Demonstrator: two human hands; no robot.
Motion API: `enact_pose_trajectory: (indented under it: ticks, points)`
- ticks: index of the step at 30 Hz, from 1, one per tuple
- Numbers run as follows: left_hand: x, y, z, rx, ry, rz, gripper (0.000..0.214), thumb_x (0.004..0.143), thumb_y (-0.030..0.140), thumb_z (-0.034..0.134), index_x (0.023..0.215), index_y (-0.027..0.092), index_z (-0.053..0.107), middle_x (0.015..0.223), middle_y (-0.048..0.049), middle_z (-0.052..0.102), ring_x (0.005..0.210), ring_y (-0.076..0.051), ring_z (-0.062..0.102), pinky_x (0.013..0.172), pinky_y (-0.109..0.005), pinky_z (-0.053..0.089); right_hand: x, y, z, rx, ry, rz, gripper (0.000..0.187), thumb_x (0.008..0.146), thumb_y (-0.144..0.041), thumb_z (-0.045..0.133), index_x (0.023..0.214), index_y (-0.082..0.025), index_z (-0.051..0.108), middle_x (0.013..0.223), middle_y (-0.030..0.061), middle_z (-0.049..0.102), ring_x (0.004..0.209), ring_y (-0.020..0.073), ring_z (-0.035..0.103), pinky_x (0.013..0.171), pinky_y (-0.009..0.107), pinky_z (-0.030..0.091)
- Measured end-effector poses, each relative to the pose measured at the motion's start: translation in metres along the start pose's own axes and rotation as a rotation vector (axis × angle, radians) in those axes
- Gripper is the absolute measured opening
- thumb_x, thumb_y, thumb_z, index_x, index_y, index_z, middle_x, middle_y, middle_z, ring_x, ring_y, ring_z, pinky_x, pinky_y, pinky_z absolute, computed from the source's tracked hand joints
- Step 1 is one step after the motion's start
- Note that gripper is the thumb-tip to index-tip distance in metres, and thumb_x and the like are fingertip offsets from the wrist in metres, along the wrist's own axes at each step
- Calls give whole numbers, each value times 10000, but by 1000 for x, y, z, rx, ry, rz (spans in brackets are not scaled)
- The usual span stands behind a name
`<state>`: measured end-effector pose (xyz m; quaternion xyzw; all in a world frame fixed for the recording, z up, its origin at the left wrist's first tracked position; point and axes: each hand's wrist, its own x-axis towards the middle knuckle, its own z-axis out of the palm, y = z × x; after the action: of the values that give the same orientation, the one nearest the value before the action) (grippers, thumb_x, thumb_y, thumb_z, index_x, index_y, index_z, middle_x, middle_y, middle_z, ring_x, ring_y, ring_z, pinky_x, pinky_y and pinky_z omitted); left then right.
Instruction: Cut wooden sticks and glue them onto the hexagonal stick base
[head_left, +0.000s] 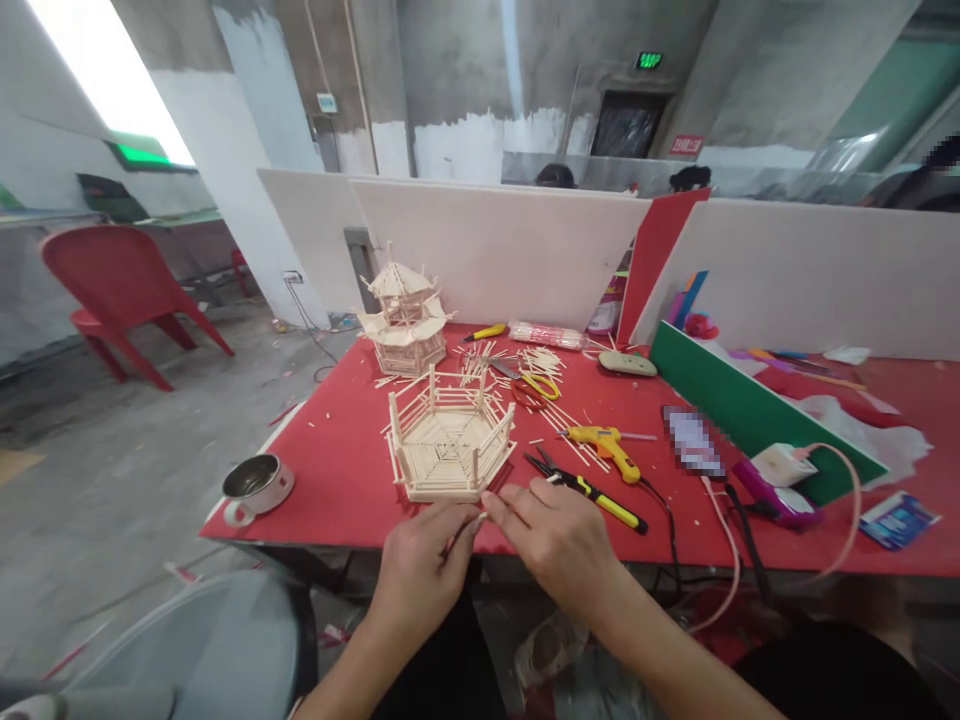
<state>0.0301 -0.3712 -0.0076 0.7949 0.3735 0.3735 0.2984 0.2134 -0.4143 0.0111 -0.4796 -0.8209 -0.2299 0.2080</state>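
Observation:
My left hand (424, 560) is closed at the table's front edge, its thumb and forefinger pinching a short pale wooden stick (481, 518). Against the same stick's end press the fingertips of my right hand (562, 535), which is curled. A small pale stub (553, 479) shows by the right hand's knuckles; whether it is held is unclear. Just beyond both hands sits a six-sided platform (450, 450) of wooden sticks, with posts and railings. Behind it stands a two-tiered stick pavilion (405, 315). Pliers (589, 490) with yellow-black handles lie beside the right hand.
On the red table (330, 450) are a yellow glue gun (607, 445), scissors (536, 385), loose sticks (544, 362), a cutter (486, 332) and a mouse (627, 364). A mug (259, 485) stands near the left edge. A phone (694, 440) and cables lie right, by a green board (757, 400).

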Motion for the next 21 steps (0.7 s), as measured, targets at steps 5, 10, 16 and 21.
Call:
enact_pose_trajectory:
  ticks: [5,10,16,21]
  points:
    - [-8,-13,-8,145,114,19,186,883,185,587,935,232,758,846,-66,754,725,-187,683,669,-247,479,16,-12,16,-27,-20,43,173,911,-148,567,1052,-168,667,812,40,675,700,177,528,621,345,297]
    - [-13,-19,-3,21,326,-55,166,862,196,622,930,231,770,858,-73,762,756,-204,693,711,-269,509,21,-37,26,41,89,184,190,927,-128,528,1037,-156,680,705,33,646,625,162,531,597,338,309]
    - [-3,-13,-8,-680,403,-397,161,795,319,740,877,184,773,899,-64,747,831,-199,680,768,-290,550,39,-54,27,833,137,526,232,974,-274,517,995,-224,743,919,58,721,876,167,656,771,278,511]
    - [1,-10,-16,-1277,287,-746,340,653,322,860,917,127,768,868,-99,741,769,-202,692,686,-311,576,47,-53,34,1428,-22,932,335,868,-482,630,990,-211,783,882,43,700,608,135,632,399,199,473]
